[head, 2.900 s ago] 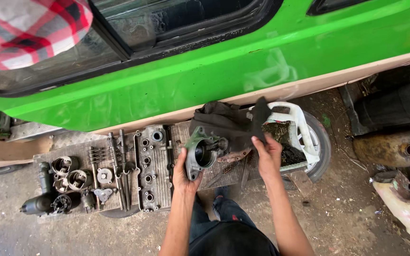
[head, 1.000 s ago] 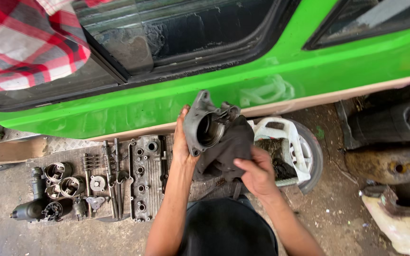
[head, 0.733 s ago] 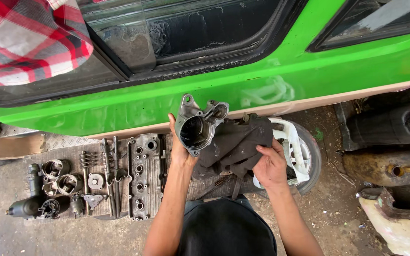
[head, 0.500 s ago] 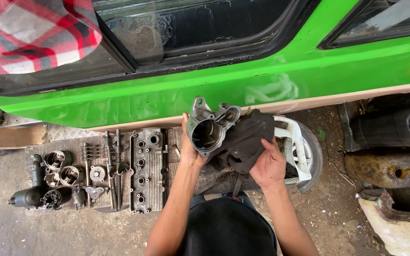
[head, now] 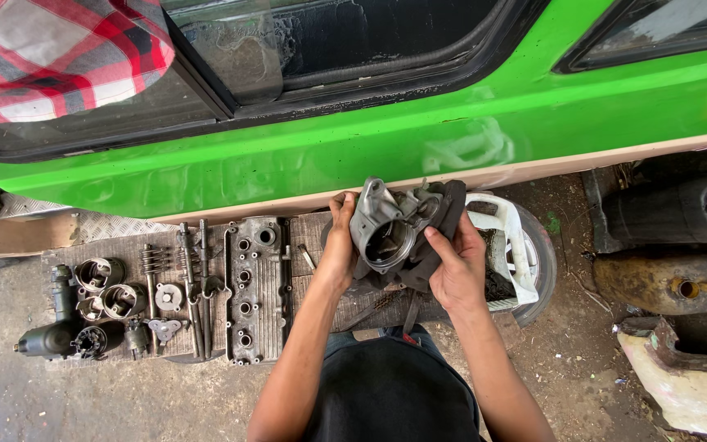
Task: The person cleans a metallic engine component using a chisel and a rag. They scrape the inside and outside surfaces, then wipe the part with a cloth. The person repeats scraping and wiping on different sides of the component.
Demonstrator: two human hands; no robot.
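While a grey cast-metal engine part with a round bore (head: 386,233) is being held up before the green car body (head: 419,147), its left edge is being gripped by the left hand (head: 339,245), a dark rag (head: 443,233) is being pressed to it by the closed fingers of the right hand (head: 456,266), above the long grey metal cylinder head (head: 257,286).

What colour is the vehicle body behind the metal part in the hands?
Bright green vehicle body, above a pale lower strip; the head view shows it.

An outdoor car-repair yard, set on bare, oil-stained dirt ground (head: 165,401) right beside a bright green vehicle body (head: 419,139). Stripped engine parts laid out in rows on a board: cylinder head (head: 257,288), pistons (head: 100,274), valves and springs. Grimy tanks (head: 664,282) and a wheel (head: 525,254) close alongside.
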